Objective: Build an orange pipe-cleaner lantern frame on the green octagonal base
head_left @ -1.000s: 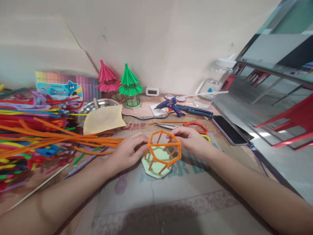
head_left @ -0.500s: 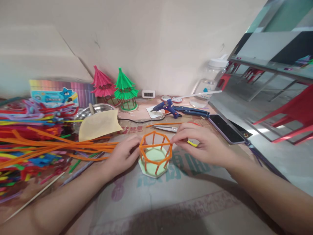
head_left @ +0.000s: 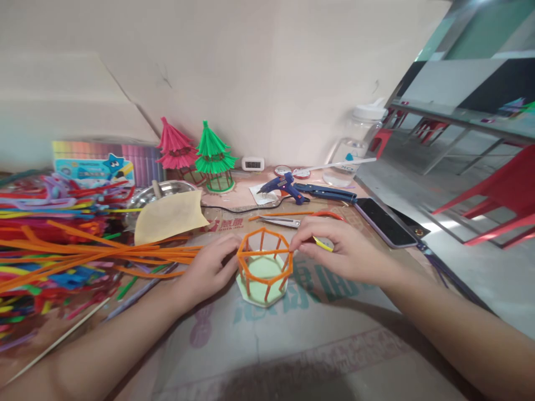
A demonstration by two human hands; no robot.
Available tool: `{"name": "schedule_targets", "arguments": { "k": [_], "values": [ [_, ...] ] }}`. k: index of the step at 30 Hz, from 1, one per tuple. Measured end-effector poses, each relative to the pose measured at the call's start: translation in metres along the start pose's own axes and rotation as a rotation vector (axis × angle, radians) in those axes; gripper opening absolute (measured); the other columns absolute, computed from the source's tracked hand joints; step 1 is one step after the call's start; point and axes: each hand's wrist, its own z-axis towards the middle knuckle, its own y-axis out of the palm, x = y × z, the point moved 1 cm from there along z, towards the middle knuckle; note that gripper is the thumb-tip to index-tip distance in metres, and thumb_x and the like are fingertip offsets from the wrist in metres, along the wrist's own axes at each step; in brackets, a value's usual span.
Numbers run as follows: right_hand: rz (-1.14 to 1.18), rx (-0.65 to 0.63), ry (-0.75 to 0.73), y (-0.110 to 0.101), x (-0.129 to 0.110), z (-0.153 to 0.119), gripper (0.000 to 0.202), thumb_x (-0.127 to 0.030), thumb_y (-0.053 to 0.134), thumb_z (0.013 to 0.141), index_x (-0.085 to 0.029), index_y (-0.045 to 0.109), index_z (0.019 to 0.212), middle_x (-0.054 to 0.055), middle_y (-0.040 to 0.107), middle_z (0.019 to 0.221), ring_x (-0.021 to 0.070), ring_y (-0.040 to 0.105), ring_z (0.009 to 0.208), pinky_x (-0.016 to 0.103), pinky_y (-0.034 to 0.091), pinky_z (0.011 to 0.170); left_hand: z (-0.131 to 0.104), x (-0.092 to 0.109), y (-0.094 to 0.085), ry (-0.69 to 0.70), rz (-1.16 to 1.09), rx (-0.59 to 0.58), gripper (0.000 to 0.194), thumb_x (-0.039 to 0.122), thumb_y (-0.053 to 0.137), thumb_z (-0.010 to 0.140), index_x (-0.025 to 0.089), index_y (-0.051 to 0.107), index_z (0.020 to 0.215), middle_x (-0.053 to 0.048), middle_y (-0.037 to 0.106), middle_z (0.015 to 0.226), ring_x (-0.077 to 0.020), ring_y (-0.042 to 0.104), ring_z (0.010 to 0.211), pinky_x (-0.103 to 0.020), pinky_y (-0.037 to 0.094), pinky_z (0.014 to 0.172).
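Note:
An orange pipe-cleaner frame [head_left: 267, 277] stands upright on a pale green many-sided base [head_left: 262, 298], with one orange strip [head_left: 264, 253] lying across its top ring. My left hand [head_left: 217, 259] is closed at the frame's left side, its fingertips at the left end of the strip. At the right top corner, my right hand [head_left: 334, 245] pinches the frame's edge between thumb and forefinger. Behind my right hand lie scissors [head_left: 280, 221] with red and yellow on the handles, partly hidden.
Orange pipe cleaners [head_left: 104, 248] and a coloured heap lie left. Behind are a metal bowl [head_left: 175, 185], green tower [head_left: 215, 159], pink tower [head_left: 173, 145] and blue glue gun [head_left: 284, 186]. A phone [head_left: 387, 223] and bottle [head_left: 355, 145] are at right.
The view has shifted slightly. My right hand has moved a little left against the frame's right corner, and more of the scissors' red handle shows.

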Motion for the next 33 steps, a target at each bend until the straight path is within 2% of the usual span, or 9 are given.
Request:
{"name": "schedule_targets", "arguments": {
  "k": [3, 6, 8, 11, 16, 19, 23, 28, 33],
  "values": [
    [0.145, 0.171, 0.09, 0.0, 0.003, 0.001, 0.011, -0.02, 0.057, 0.092, -0.022, 0.065, 0.099, 0.004, 0.07, 0.095, 0.0157, 0.064, 0.087, 0.027, 0.049, 0.076, 0.0, -0.001, 0.0, -0.009, 0.012, -0.012, 0.02, 0.026, 0.045, 0.097, 0.018, 0.063, 0.093, -0.006, 0.064, 0.09, -0.0199, 0.059, 0.085, -0.03, 0.047, 0.077],
    [0.277, 0.301, 0.173, 0.004, 0.011, 0.003, 0.011, -0.027, 0.062, 0.089, -0.021, 0.063, 0.099, 0.002, 0.067, 0.09, 0.0138, 0.062, 0.077, 0.024, 0.047, 0.067, 0.0, -0.001, 0.001, -0.017, 0.02, -0.005, 0.021, 0.026, 0.044, 0.098, 0.017, 0.063, 0.094, -0.007, 0.063, 0.09, -0.0204, 0.059, 0.085, -0.03, 0.047, 0.076],
    [0.275, 0.261, 0.222, 0.011, 0.02, 0.003, 0.012, -0.032, 0.061, 0.089, -0.02, 0.063, 0.087, 0.001, 0.064, 0.079, 0.0129, 0.058, 0.069, 0.024, 0.045, 0.062, 0.0, 0.0, 0.002, -0.02, 0.001, 0.005, 0.02, 0.026, 0.045, 0.097, 0.018, 0.063, 0.097, -0.009, 0.066, 0.096, -0.0221, 0.061, 0.092, -0.032, 0.048, 0.082],
    [0.21, 0.169, 0.226, 0.026, 0.033, -0.002, 0.029, -0.039, 0.052, 0.094, -0.019, 0.063, 0.077, 0.001, 0.061, 0.068, 0.0134, 0.056, 0.063, 0.025, 0.043, 0.059, -0.001, 0.004, -0.002, -0.094, -0.077, 0.063, 0.02, 0.027, 0.048, 0.095, 0.019, 0.063, 0.103, -0.01, 0.068, 0.105, -0.0234, 0.063, 0.099, -0.034, 0.049, 0.089],
    [0.067, 0.111, 0.061, 0.04, 0.042, -0.015, 0.028, -0.04, 0.049, 0.096, -0.019, 0.067, 0.089, 0.006, 0.071, 0.082, 0.0179, 0.064, 0.074, 0.028, 0.049, 0.067, -0.002, 0.019, -0.023, -0.359, -0.268, 0.227, 0.02, 0.032, 0.046, 0.091, 0.019, 0.061, 0.087, -0.002, 0.064, 0.079, -0.0171, 0.06, 0.073, -0.027, 0.049, 0.067],
    [-0.001, 0.114, -0.013, 0.043, 0.043, -0.02, 0.024, -0.039, 0.055, 0.094, -0.019, 0.068, 0.094, 0.007, 0.072, 0.085, 0.0182, 0.065, 0.075, 0.029, 0.05, 0.068, 0.0, 0.029, -0.031, -0.407, -0.36, 0.158, 0.025, 0.039, 0.048, 0.092, 0.02, 0.061, 0.082, 0.0, 0.059, 0.07, -0.0151, 0.056, 0.065, -0.026, 0.045, 0.06],
    [-0.057, 0.054, -0.063, 0.047, 0.043, -0.019, 0.021, -0.036, 0.057, 0.094, -0.019, 0.068, 0.087, 0.006, 0.071, 0.078, 0.017, 0.064, 0.07, 0.027, 0.048, 0.064, 0.002, 0.039, -0.032, -0.423, -0.384, 0.047, 0.028, 0.042, 0.05, 0.091, 0.02, 0.059, 0.076, 0.001, 0.056, 0.068, -0.0141, 0.052, 0.063, -0.025, 0.042, 0.058],
    [-0.081, -0.05, -0.059, 0.053, 0.04, -0.017, 0.025, -0.031, 0.048, 0.098, -0.019, 0.068, 0.088, 0.009, 0.074, 0.084, 0.0188, 0.067, 0.076, 0.029, 0.049, 0.069, 0.002, 0.042, -0.029, -0.443, -0.398, 0.038, 0.026, 0.042, 0.05, 0.091, 0.02, 0.06, 0.08, 0.002, 0.055, 0.07, -0.0132, 0.051, 0.063, -0.025, 0.04, 0.056],
    [-0.104, -0.059, -0.034, 0.055, 0.04, -0.016, 0.03, -0.034, 0.047, 0.099, -0.018, 0.069, 0.084, 0.01, 0.074, 0.086, 0.0194, 0.068, 0.076, 0.029, 0.049, 0.069, 0.002, 0.043, -0.027, -0.425, -0.423, 0.038, 0.02, 0.034, 0.051, 0.087, 0.019, 0.063, 0.083, 0.0, 0.06, 0.074, -0.0138, 0.052, 0.065, -0.025, 0.041, 0.058]
  ]
}}
